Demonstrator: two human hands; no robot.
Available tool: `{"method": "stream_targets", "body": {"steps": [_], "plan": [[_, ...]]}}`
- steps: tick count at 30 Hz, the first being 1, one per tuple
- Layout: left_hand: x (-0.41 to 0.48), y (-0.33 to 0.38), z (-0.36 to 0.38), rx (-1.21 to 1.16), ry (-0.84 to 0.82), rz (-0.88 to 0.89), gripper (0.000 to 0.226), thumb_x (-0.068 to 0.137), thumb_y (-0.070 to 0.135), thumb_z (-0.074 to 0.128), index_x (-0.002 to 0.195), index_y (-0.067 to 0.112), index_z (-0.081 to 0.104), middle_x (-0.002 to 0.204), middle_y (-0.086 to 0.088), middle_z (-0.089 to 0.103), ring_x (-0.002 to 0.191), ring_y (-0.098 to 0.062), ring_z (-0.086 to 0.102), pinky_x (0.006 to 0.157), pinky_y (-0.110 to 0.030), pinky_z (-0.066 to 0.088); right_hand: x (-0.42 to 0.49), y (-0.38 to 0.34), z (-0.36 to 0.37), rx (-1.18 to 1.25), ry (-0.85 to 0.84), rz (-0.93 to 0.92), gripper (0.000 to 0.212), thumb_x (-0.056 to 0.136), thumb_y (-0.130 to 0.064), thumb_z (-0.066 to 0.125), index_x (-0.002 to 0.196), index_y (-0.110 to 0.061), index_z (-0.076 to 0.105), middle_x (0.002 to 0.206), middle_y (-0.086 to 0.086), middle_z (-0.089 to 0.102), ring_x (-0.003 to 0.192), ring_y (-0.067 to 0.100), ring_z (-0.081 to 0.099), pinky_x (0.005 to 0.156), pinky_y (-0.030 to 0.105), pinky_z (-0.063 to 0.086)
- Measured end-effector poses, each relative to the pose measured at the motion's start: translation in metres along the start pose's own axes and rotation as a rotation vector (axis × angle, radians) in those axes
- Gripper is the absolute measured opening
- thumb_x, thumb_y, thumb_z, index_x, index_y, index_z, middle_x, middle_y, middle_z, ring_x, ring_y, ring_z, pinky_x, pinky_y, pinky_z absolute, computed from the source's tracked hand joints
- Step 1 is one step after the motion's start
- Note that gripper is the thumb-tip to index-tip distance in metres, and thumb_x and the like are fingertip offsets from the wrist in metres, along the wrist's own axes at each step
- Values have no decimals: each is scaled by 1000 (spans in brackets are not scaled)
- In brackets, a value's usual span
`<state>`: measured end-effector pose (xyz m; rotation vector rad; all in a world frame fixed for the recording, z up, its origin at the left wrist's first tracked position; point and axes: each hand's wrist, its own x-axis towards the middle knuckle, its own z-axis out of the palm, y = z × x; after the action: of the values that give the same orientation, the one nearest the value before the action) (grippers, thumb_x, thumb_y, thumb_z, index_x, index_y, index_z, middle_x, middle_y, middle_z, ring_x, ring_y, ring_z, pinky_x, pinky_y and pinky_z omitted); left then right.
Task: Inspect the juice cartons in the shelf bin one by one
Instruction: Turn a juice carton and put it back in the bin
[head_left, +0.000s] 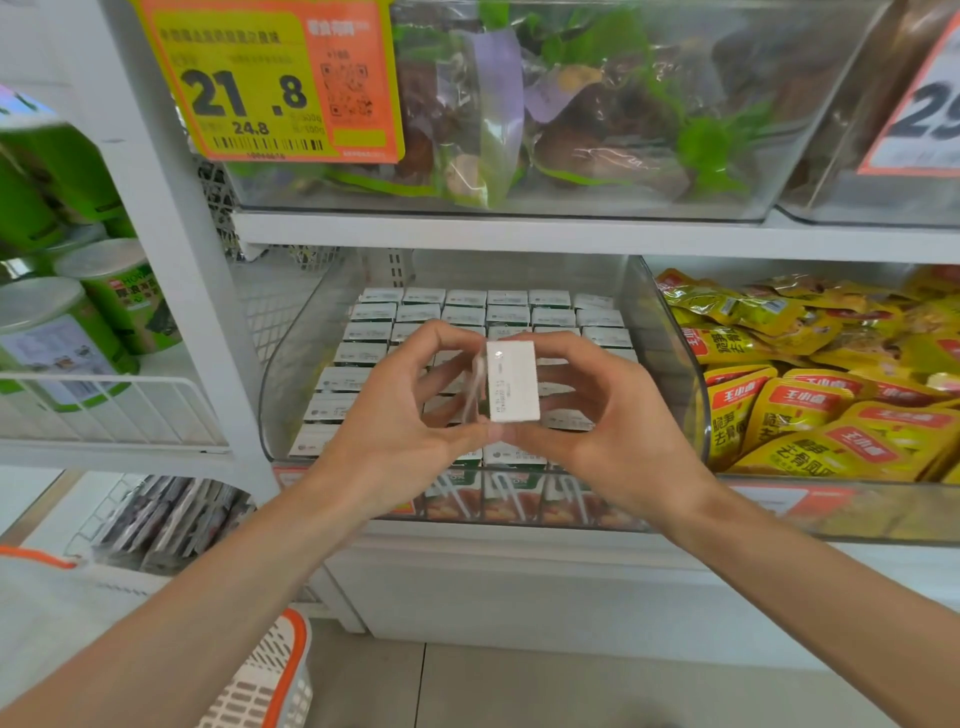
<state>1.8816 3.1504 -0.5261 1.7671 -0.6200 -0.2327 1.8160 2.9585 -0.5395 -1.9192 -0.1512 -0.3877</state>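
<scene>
a shop: price tag (267, 80) on stocked shelf bin (291, 364).

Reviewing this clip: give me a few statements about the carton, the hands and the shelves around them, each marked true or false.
1. The left hand and right hand both hold one carton. True.
2. That carton sits in its row in the clear bin. False: it is held up over the rows.
3. Yellow snack packs fill the bin to the right. True.
4. The price tag above reads 12.5. False: it reads 21.8.
</scene>
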Motion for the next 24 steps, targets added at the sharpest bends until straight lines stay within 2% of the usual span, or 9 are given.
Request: {"method": "stream_targets", "body": {"steps": [3, 7, 10, 12, 14, 16, 19, 22, 24], "plan": [[0, 2, 0, -18, 4, 38, 55, 75, 9, 92, 116, 31, 63, 123, 20, 70, 124, -1, 64, 106, -27, 55, -1, 0, 1, -83, 48, -68, 63, 78, -11, 93, 134, -24, 67, 124, -12, 72, 113, 14, 70, 91, 35, 62], [1, 4, 1, 20, 30, 71, 57, 75, 8, 92, 117, 34, 63, 121, 24, 69, 125, 0, 63, 108, -32, 54, 0, 0, 0, -128, 69, -87, 63, 82, -10, 90, 138, -24, 65, 126, -13, 70, 118, 10, 68, 91, 30, 61], [1, 1, 1, -13, 86, 65, 58, 72, 12, 95, 115, 37, 65, 121, 27, 69, 120, 5, 64, 98, -14, 54, 0, -3, 0, -19, 49, -28, 62, 86, -6, 86, 140, -26, 62, 129, -16, 71, 114, 5, 71, 93, 26, 60], [2, 0, 0, 7, 153, 62, 58, 69, 17, 97, 113, 38, 65, 119, 30, 69, 113, 12, 64, 90, -7, 52, 1, -4, 1, 71, 31, 34, 54, 90, -6, 82, 137, -25, 64, 129, -15, 73, 113, 5, 72, 96, 29, 60], [3, -2, -1, 64, 219, 70, 58, 66, 23, 98, 111, 37, 64, 117, 29, 70, 111, 10, 65, 90, -12, 53, 0, -5, 3, 151, -8, 85, 44, 92, -10, 81, 131, -24, 67, 124, -13, 75, 113, 5, 73, 99, 31, 59], [3, -4, 1, 114, 251, 86, 57, 68, 25, 97, 110, 32, 60, 118, 21, 70, 116, 3, 64, 98, -26, 53, -2, -7, 7, 157, -21, 77, 42, 89, -17, 84, 129, -22, 69, 120, -13, 77, 111, 4, 73, 97, 25, 59], [1, -4, 4, 153, 231, 90, 56, 71, 33, 94, 111, 30, 54, 123, 17, 68, 121, -1, 62, 100, -39, 55, -1, -8, 11, 92, 65, 19, 40, 87, -16, 87, 125, -16, 73, 113, -10, 79, 106, 6, 75, 92, 26, 61], [1, -2, 5, 120, 204, 104, 62, 63, 49, 89, 112, 35, 53, 125, 25, 65, 125, 4, 59, 100, -33, 55, -1, -8, 9, -18, 111, -49, 40, 86, -10, 86, 124, -15, 75, 113, -11, 79, 106, 5, 74, 92, 27, 61], [2, -3, 4, 75, 167, 126, 63, 63, 46, 88, 115, 35, 53, 124, 29, 64, 126, 8, 57, 94, -24, 58, -3, -9, 9, -93, 131, -100, 44, 84, -10, 86, 126, -16, 73, 117, -12, 77, 108, 4, 73, 93, 26, 61]]}}
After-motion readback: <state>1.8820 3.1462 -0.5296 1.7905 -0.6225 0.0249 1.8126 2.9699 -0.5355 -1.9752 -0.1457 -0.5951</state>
